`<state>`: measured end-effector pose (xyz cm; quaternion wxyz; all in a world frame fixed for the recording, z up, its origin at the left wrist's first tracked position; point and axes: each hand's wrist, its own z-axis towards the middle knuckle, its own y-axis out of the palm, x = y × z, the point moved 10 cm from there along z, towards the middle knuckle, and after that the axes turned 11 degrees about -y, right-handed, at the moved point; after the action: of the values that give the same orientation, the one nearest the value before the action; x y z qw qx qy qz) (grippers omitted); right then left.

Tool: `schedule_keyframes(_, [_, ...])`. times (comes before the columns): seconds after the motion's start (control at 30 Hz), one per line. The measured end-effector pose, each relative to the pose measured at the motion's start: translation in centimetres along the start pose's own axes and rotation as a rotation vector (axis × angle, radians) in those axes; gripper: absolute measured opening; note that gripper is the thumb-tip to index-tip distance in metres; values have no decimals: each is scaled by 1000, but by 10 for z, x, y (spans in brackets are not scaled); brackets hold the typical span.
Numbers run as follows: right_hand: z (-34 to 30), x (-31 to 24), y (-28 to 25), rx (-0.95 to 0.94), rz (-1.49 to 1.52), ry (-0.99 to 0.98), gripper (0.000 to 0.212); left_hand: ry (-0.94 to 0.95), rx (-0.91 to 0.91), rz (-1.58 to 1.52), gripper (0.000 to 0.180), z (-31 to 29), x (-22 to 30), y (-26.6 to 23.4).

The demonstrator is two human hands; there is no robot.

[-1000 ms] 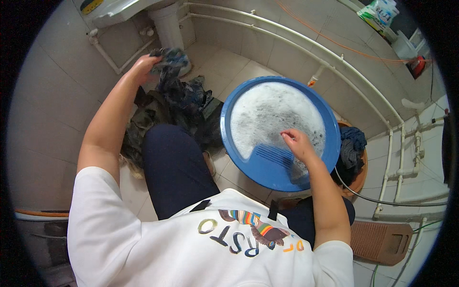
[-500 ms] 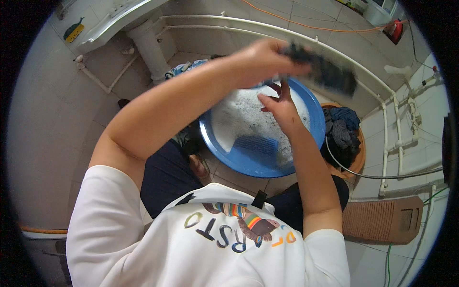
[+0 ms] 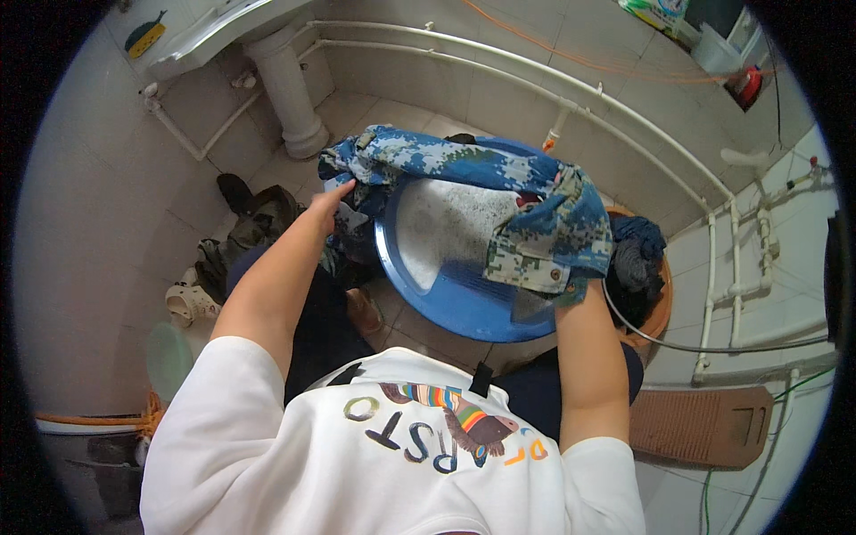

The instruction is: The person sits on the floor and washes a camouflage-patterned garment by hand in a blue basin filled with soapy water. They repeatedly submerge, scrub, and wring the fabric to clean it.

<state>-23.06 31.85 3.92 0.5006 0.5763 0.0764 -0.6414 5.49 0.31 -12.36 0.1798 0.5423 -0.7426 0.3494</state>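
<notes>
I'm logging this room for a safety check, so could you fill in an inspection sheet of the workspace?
Surface: pale tiled floor.
Job's things: blue patterned garment stretched over a blue tub with suds.
Clutter: dark clothes heaped at left, a clog beside them; orange basin of dark laundry right of the tub; brown washboard at lower right.
Hands: left hand at the garment's left end, grip unclear; right hand hidden by the garment.
Cables: orange line along the back wall; green cord by the washboard; hose past the orange basin.
Surroundings: sink at upper left; white pipes along the walls.
</notes>
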Motion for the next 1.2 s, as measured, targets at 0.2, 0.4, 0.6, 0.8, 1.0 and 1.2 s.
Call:
schedule_keyframes(0.2, [-6,5,21,175,125,171,28,-127,-389,-326,30,139,12,-12])
schedule_keyframes(0.4, [7,-34,59,-325,-1221,-2,27,169,-468,-783,49,-5,165,-94])
schedule_keyframes(0.6, [56,-6,28,-446,-1779,-213,29,1091,-222,-943,27,-135,270,-299])
schedule_keyframes(0.8, [54,-15,18,-309,-1687,-120,20,874,-480,-804,41,-163,253,-282])
schedule_keyframes(1.0, [62,-5,-10,-190,-895,-125,24,940,-491,-872,35,-139,285,-266])
schedule_keyframes(1.2, [64,-39,-27,89,-78,-209,31,1162,-1000,-760,30,-220,320,-209])
